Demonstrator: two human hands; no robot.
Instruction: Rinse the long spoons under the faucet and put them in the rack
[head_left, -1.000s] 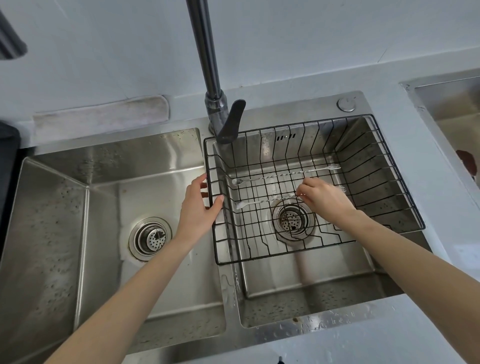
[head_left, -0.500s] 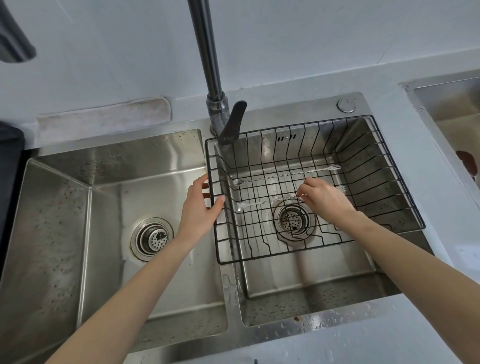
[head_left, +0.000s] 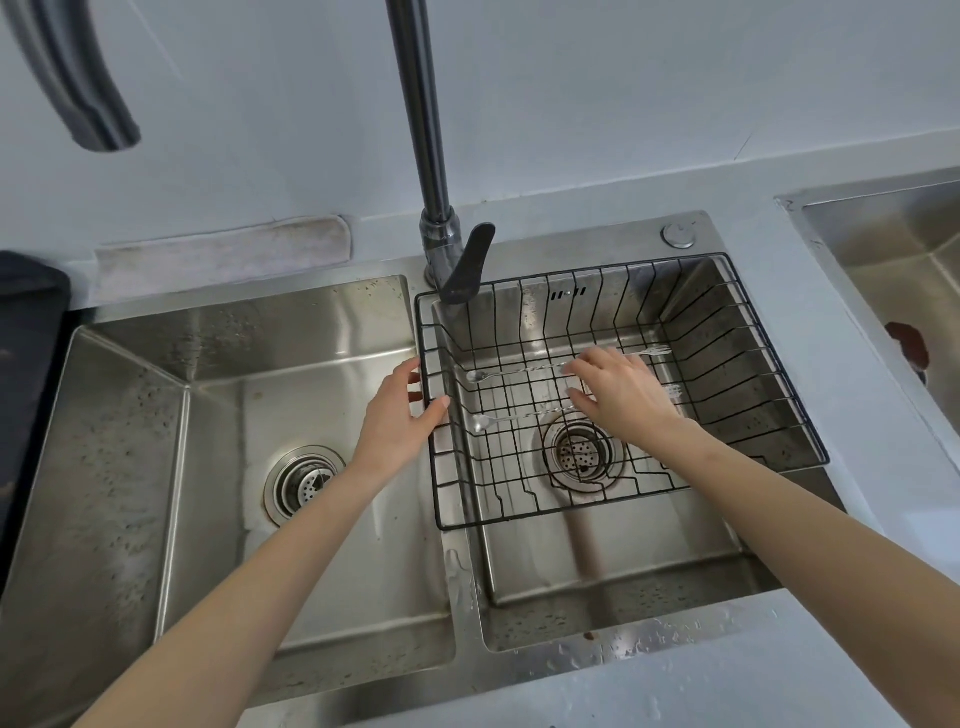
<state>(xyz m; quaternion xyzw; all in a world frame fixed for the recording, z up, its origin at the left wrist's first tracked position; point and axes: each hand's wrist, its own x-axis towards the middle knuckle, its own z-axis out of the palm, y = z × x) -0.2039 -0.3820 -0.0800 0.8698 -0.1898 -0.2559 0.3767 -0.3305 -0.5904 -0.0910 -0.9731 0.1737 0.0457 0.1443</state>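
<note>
**Hands at the rack, 2 spoons lying inside**

Left hand (head_left: 395, 415) sits on the left rim of the black wire rack (head_left: 737, 332), thumb hooked over the top wire, fingers on the outer side. Looks like a light hold on the rim wire, not a tight clench.

Right hand (head_left: 623, 389) is inside the rack, palm down, fingers spread and extended, nothing clamped in it. Fingertips reach the far spoon's handle near mid-length; cannot tell if they actually touch it.

Rack sits across the right basin (head_left: 597, 571), hanging from the basin edges above the drain (head_left: 579, 454).

Far spoon (head_left: 498, 373) lies across the rack floor, bowl to the left, handle running right under the hand, decorative end visible past it. Near spoon (head_left: 498, 420) lies roughly parallel, closer to the camera, bowl left, handle passing under the right palm. The 2 spoons are apart.

Faucet (head_left: 431, 156) stands behind the divider; its dark lever points down at the rack's back-left corner. No water stream visible. Left basin (head_left: 234, 467) holds only its strainer. Droplets on the front surface (head_left: 675, 675).
</note>
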